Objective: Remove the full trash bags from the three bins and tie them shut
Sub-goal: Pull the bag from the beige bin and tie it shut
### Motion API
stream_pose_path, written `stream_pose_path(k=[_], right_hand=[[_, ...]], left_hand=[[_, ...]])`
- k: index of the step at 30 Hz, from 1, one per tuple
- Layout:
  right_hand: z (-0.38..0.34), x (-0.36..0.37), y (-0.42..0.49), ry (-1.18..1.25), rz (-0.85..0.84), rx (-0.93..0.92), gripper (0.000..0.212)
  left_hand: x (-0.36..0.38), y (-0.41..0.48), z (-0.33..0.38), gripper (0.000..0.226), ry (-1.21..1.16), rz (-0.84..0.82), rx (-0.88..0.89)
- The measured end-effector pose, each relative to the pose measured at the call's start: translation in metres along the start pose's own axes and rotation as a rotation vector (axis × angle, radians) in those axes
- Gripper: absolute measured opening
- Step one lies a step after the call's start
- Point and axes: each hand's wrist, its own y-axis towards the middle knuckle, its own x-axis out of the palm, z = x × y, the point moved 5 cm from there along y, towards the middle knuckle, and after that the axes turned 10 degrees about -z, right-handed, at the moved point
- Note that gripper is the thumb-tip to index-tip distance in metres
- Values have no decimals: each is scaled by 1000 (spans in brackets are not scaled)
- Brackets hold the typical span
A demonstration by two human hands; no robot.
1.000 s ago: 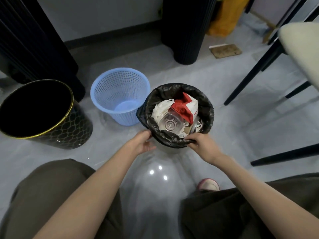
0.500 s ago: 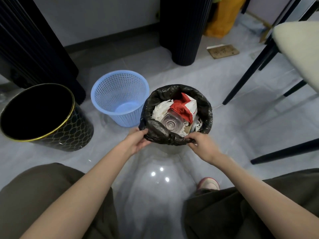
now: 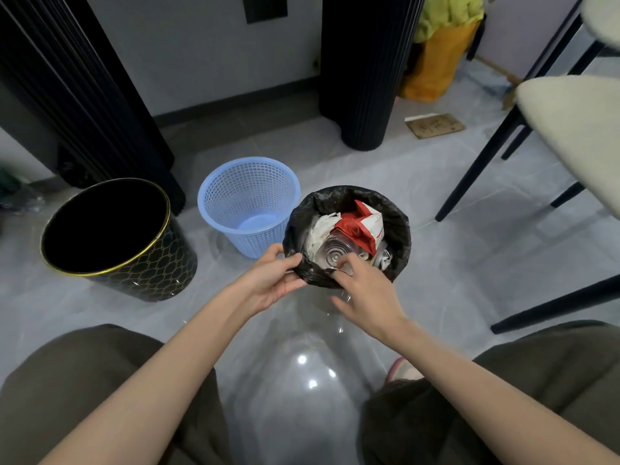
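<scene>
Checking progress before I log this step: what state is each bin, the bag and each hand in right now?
Black trash bag: full, mouth open, not tied.
Blue mesh basket: upright, empty, no bag in it.
Black gold-rimmed bin: upright; inside too dark to tell.
Left hand: grips the bag's near rim, thumb on top.
Right hand: fingers at the bag's near rim; grip unclear.

On your right you have a cream-cushioned chair (image 3: pixel 570 129) on thin black legs (image 3: pixel 476 162). Ahead of you a black fluted column (image 3: pixel 362 72) stands on the glossy grey floor (image 3: pixel 453 263), with a 2nd fluted black column (image 3: pixel 84 95) at your left. A flat cardboard scrap (image 3: pixel 435 125) lies near the middle column, a yellow bag (image 3: pixel 432 62) beyond it by the wall
</scene>
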Motion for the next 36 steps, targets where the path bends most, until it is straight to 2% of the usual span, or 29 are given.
stream_pose_path(k=[3, 7, 11, 15, 17, 20, 22, 25, 28, 31, 35, 36], right_hand=[[8, -4, -1, 13, -42, 63, 16], [43, -10, -7, 84, -86, 326, 19], [59, -23, -10, 26, -51, 377, 24], [83, -35, -15, -31, -22, 522, 19], [100, -42, -21, 113, 95, 627, 19], [125, -36, -21, 500, 274, 781, 16], [131, -17, -13, 741, 249, 850, 16], [135, 15, -10, 1054, 161, 1004, 37], [136, 28, -4, 1259, 100, 1096, 51], [141, 34, 3, 1437, 105, 1153, 52], [152, 34, 6, 1473, 262, 1250, 25], [156, 34, 8, 1487, 317, 1279, 24]], left_hand=[[-2, -3, 6, 18, 39, 8, 36], [-7, -5, 15, 19, 64, 23, 101], [-9, -2, 21, 17, 48, 38, 183], [-13, -3, 27, 20, 48, 92, 225], [-20, -4, 30, 22, 55, 157, 220], [-28, -5, 32, 19, 117, 197, 156], [-28, -4, 28, 15, 161, 201, 95], [-23, -4, 23, 14, 216, 177, 28], [-21, -4, 23, 24, 257, 161, 12], [-21, -1, 27, 31, 300, 156, 7], [-17, 5, 30, 26, 358, 131, -12], [-17, 7, 30, 24, 362, 137, -16]])
